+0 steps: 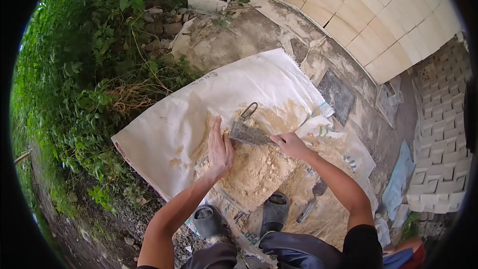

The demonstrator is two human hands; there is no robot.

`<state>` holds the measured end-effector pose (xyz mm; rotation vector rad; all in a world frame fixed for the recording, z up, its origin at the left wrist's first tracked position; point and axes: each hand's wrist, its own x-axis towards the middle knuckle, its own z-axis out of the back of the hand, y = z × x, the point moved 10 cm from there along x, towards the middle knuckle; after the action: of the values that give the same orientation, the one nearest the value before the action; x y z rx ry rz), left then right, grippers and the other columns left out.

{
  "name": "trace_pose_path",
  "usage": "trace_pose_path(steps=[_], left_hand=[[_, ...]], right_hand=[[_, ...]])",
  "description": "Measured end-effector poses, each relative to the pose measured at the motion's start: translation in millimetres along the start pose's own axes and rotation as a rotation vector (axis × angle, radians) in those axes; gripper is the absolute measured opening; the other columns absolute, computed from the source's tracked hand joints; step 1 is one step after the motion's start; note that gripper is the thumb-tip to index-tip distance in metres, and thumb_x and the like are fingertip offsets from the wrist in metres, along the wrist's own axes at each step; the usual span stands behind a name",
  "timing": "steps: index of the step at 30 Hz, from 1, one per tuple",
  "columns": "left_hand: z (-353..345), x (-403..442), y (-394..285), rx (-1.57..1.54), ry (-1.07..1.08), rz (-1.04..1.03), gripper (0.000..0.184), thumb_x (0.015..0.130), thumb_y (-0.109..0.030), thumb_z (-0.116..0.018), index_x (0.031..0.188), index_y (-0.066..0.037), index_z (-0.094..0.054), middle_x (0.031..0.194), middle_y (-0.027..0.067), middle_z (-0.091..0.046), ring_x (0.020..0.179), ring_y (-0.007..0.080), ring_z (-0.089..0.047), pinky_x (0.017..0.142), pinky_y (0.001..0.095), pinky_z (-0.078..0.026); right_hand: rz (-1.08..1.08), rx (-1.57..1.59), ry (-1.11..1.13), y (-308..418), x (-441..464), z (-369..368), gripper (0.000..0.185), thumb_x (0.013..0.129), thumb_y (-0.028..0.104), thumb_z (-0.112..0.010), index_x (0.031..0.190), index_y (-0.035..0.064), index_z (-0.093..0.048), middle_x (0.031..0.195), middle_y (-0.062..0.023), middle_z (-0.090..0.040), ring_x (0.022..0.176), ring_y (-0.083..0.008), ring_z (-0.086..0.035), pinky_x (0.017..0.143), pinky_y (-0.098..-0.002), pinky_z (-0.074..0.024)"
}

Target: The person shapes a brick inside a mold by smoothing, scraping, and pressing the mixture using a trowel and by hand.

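My right hand (pixel 293 146) grips the handle end of a grey, powder-caked trowel (pixel 245 133) with a broad flat blade. Just left of the blade, my left hand (pixel 219 150) is held with its fingers stretched out and the palm facing the trowel; it holds nothing. Below both hands lies a heap of pale tan, crumbly powder (pixel 256 172), spread over a white woven sack (pixel 184 114). A metal loop (pixel 249 111) sticks up behind the blade, and its lower end is hidden. To the right, a second trowel (pixel 307 209) lies on the powdery sack.
My dark shoes (pixel 208 222) stand at the heap's near edge. Leafy plants (pixel 74 84) grow on the left. A white box (pixel 211 1) stands at the back. Stacked pale tiles (pixel 358 25) and blocks (pixel 440 134) line the right. Another person's arm (pixel 406 245) shows at lower right.
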<state>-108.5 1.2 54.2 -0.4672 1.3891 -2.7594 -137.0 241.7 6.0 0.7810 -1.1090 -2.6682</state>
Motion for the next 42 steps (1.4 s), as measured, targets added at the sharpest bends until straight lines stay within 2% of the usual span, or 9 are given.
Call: trace_pose_path(steps=[3,7,9,12,15,17,20,24,42], left_hand=[[18.5,-2.7,-4.8,-0.053,-0.164,-0.057,0.04,0.098,-0.019,-0.035,0.133,0.0,-0.04,0.13,0.0237,-0.046,0.122,0.039,-0.045,0.105,0.0455,-0.035],[-9.7,-0.9,3.8,-0.085,0.165,0.127,0.033,0.096,-0.021,-0.047,0.121,-0.001,-0.053,0.118,0.0187,-0.057,0.112,0.0351,-0.054,0.097,0.041,-0.043],[-18.2,-4.5,7.8,-0.102,0.204,0.2,0.03,0.094,-0.021,-0.051,0.117,-0.001,-0.056,0.114,0.0172,-0.06,0.108,0.0341,-0.057,0.093,0.0395,-0.045],[-17.0,2.9,6.7,-0.047,0.149,0.029,0.031,0.093,-0.022,-0.056,0.116,-0.002,-0.056,0.112,0.0166,-0.061,0.102,0.0339,-0.059,0.088,0.038,-0.048],[-21.9,3.3,9.0,-0.139,0.189,0.113,0.03,0.094,-0.022,-0.053,0.116,-0.003,-0.056,0.116,0.0162,-0.059,0.109,0.0339,-0.056,0.095,0.041,-0.044],[-5.6,-0.3,-14.7,0.425,0.057,-0.136,0.032,0.098,-0.024,-0.045,0.119,-0.003,-0.054,0.12,0.0161,-0.057,0.116,0.0325,-0.051,0.102,0.0437,-0.036],[-7.7,-18.2,21.1,0.507,0.074,0.018,0.038,0.101,-0.029,-0.033,0.124,-0.003,-0.049,0.122,0.0175,-0.054,0.118,0.0324,-0.048,0.104,0.0459,-0.031],[13.2,-25.6,33.3,0.226,-0.03,0.389,0.045,0.102,-0.035,-0.025,0.127,-0.003,-0.045,0.121,0.0185,-0.054,0.114,0.034,-0.05,0.1,0.0464,-0.035],[6.1,-21.1,18.3,0.061,0.077,0.123,0.059,0.1,-0.046,-0.022,0.144,-0.008,-0.031,0.136,0.0212,-0.048,0.125,0.0374,-0.047,0.104,0.044,-0.037]], right_hand=[[0.039,-0.258,-0.077,6.3,7.5,14.1,0.068,0.094,0.055,-0.046,0.058,-0.0019,-0.054,0.048,-0.0154,-0.048,0.047,-0.0306,-0.049,0.055,-0.0422,-0.0412],[0.018,-0.263,0.109,-4.2,15.2,8.4,0.07,0.093,0.058,-0.046,0.055,-0.0008,-0.052,0.047,-0.0144,-0.048,0.047,-0.0295,-0.05,0.054,-0.0421,-0.0413],[-0.026,-0.127,0.133,-15.3,13.1,-2.4,0.072,0.093,0.061,-0.045,0.054,0.0001,-0.047,0.045,-0.0082,-0.04,0.042,-0.0178,-0.041,0.047,-0.039,-0.0336],[-0.005,-0.125,0.11,-12.0,11.1,-8.0,0.074,0.089,0.065,-0.047,0.052,0.0005,-0.052,0.047,-0.0131,-0.049,0.045,-0.026,-0.05,0.052,-0.0423,-0.0403],[-0.089,-0.194,-0.001,-7.2,-1.8,3.6,0.073,0.089,0.064,-0.048,0.053,0.0004,-0.056,0.047,-0.0147,-0.05,0.046,-0.0303,-0.053,0.053,-0.0447,-0.0421],[-0.03,-0.239,-0.068,3.0,-7.4,12.3,0.073,0.09,0.062,-0.046,0.054,-0.0001,-0.058,0.047,-0.0164,-0.051,0.047,-0.0329,-0.054,0.054,-0.0457,-0.0432],[0.03,-0.299,-0.163,15.7,-7.0,29.9,0.073,0.093,0.058,-0.042,0.055,-0.0014,-0.06,0.049,-0.0197,-0.053,0.05,-0.0375,-0.056,0.055,-0.0474,-0.0451],[0.035,-0.208,-0.222,12.5,4.1,31.1,0.075,0.098,0.052,-0.033,0.056,-0.0037,-0.06,0.053,-0.0229,-0.055,0.052,-0.0409,-0.056,0.058,-0.0486,-0.0473],[0.001,-0.443,-0.262,-5.7,-0.4,10.1,0.057,0.096,0.035,-0.039,0.066,-0.0068,-0.064,0.065,-0.029,-0.06,0.065,-0.0458,-0.061,0.069,-0.0512,-0.0505]])
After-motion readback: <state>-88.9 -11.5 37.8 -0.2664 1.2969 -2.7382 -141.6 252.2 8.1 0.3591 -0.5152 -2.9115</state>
